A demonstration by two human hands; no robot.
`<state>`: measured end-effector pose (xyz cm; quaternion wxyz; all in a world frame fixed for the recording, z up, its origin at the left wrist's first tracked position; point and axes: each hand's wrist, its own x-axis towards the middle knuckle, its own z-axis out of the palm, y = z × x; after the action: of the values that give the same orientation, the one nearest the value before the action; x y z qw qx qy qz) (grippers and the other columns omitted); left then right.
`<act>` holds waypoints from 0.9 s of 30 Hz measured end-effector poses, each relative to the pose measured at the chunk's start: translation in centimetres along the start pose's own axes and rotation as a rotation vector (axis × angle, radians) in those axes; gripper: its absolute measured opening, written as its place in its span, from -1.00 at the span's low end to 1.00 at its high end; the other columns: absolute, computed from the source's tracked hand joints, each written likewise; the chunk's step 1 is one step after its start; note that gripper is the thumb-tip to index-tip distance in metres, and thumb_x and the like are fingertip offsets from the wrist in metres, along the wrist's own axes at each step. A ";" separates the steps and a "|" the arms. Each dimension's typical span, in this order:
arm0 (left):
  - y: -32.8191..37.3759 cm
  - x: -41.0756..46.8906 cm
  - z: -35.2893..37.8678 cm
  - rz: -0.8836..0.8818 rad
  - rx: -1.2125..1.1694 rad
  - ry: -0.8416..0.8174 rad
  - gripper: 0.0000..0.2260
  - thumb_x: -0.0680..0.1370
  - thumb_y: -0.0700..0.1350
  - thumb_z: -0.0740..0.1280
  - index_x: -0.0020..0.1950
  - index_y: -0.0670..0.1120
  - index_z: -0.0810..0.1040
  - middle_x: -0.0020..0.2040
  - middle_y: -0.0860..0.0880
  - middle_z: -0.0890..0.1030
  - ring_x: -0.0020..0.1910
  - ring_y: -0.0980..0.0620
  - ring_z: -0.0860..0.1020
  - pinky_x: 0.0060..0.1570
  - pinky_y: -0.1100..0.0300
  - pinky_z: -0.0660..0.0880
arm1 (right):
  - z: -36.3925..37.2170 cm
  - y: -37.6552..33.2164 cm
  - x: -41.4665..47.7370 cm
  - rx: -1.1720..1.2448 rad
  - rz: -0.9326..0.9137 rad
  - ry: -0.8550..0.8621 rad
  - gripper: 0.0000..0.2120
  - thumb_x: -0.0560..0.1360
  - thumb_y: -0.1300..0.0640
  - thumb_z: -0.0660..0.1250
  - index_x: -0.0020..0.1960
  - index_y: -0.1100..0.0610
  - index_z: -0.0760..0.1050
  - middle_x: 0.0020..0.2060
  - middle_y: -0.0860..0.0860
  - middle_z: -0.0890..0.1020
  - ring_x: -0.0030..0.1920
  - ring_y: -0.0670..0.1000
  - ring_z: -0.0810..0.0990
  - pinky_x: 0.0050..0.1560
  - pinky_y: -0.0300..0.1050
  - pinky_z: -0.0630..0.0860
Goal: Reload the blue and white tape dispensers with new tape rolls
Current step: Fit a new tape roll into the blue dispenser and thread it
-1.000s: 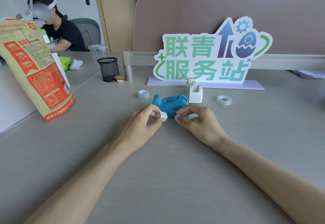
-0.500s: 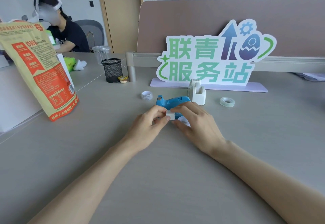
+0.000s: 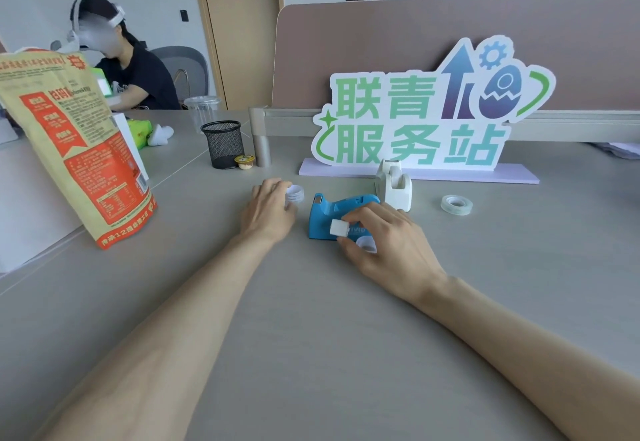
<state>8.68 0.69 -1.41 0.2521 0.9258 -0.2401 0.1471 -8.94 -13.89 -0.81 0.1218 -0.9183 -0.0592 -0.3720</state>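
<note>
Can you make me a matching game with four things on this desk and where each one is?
Things:
1. blue dispenser
2. white dispenser
3. clear roll
4. mesh cup

Places:
A. alone on the desk, far right
B. beside a small yellow-lidded tub
C. between the two hands
D. just in front of the sign's base

Pairs: 1-C, 2-D, 3-A, 4-B

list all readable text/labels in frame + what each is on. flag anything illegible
"联青服务站": large green and teal letters on the standing sign.
Raised lettering on the blue tape dispenser: partly covered by the right hand, unreadable.
Snack bag: dense red and black print, too blurred to read.
Tape roll under the left hand: small marks, illegible.
White tape dispenser: no text visible.
</note>
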 end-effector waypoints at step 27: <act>3.6 -9.6 -4.8 -0.044 -0.878 -0.098 -0.82 0.66 -0.05 0.13 -0.06 -0.05 0.45 -0.15 0.10 0.71 -0.27 0.08 0.61 -0.32 0.10 0.52 | -1.1 -1.2 -1.1 0.448 0.147 0.065 -0.84 0.45 0.07 0.41 -0.05 0.14 0.54 -0.18 -0.04 0.60 -0.17 -0.03 0.58 -0.17 -0.28 0.45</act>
<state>-1.95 4.10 0.22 0.6129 0.7417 -0.2717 -0.0186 -10.67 -13.01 -0.60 0.3513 -0.8576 -0.0693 -0.3693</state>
